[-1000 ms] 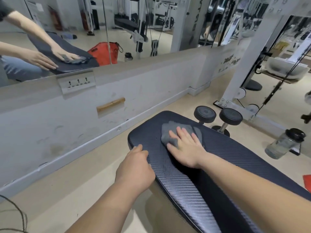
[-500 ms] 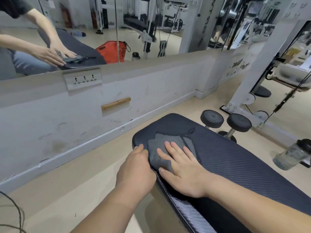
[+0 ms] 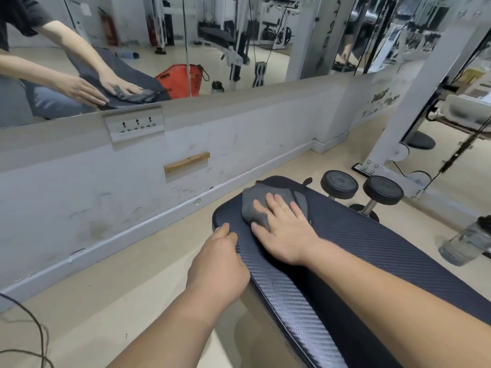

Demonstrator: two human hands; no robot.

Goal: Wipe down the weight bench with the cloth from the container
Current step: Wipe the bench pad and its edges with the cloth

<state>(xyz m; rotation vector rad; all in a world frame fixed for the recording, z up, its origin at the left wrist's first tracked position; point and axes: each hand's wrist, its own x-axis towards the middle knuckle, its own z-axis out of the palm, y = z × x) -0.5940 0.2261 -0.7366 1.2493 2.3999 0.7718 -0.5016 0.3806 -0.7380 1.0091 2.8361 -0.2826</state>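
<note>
**Cloth pressed flat at the end of the bench**

A grey cloth [image 3: 255, 200] is held down on the dark, woven-textured bench [image 3: 372, 248] by the right hand [image 3: 285, 232]. The right fingers [image 3: 273, 201] are laid out straight and slightly spread, with the palm down. The cloth is bunched under and just ahead of these fingertips, near the rounded far end of the pad. One fold is pushed up beside the thumb, and a flatter flap is seen to the right of the little finger.

The left hand [image 3: 220, 261] is set on the near left edge of the bench. Its fingers [image 3: 224, 231] are curled over the rim and the thumb is laid on top, so the edge is gripped. A short strip of bare pad is left between the left fingertips and the cloth.

Beyond the right fingertips, two black discs [image 3: 339, 184] on metal stems are seen standing on the floor, just past the bench end. Far to the right of the fingers, a clear bottle [image 3: 465, 243] with a dark cap is seen on the floor. Ahead of the left fingers, a grey wall is seen with a socket strip [image 3: 134, 126] and a wooden block [image 3: 186, 162]. Above it, both hands and the cloth are reflected in a mirror [image 3: 239, 35].
</note>
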